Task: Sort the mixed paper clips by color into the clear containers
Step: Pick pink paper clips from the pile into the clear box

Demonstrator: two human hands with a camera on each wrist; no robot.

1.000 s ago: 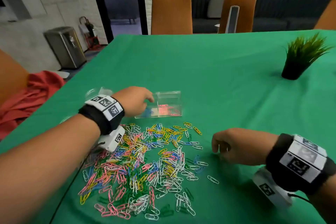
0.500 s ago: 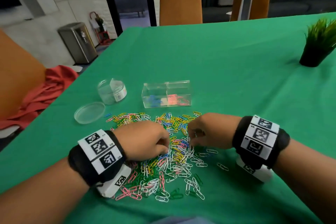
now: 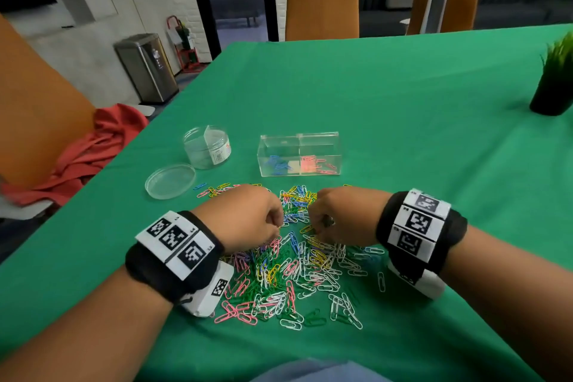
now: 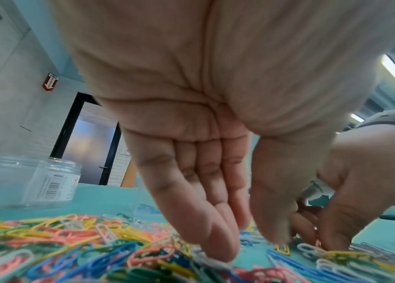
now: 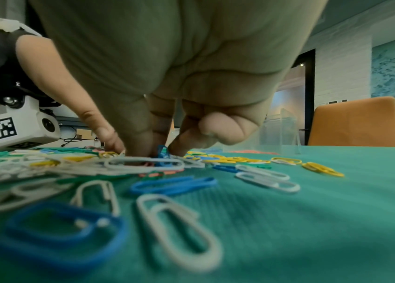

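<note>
While we work from the near edge outward, we list first the mixed paper clips (image 3: 288, 260): 1 loose pile, many colours, lying flat on the green table (image 3: 403, 139), long axes pointing every way.

Item 2, left hand (image 3: 248, 220): over the left-centre of the pile. The left wrist view shows its fingers (image 4: 206, 220) nearly straight and slanting down, tips touching the clips, thumb close beside them with a yellow clip at its tip. No clip is plainly pinched; we read this hand as relaxed and raking.

Item 3, right hand (image 3: 341, 217): just beside the left, over the pile's right-centre. The right wrist view shows thumb and fingers (image 5: 181, 141) curled tip-down around a blue clip (image 5: 162, 153) that stands on end between them, long axis near upright. We judge this a pinch in progress.

Item 4, clear 2-compartment container (image 3: 299, 153): beyond both hands, straight ahead. Blue clips lie in its left compartment, pink or red in its right. The blue compartment therefore sits forward and slightly left of the right hand, so we expect a short forward carry.

Item 5, round clear jar (image 3: 207, 146) and flat lid (image 3: 170, 180): far left, apart.
</note>
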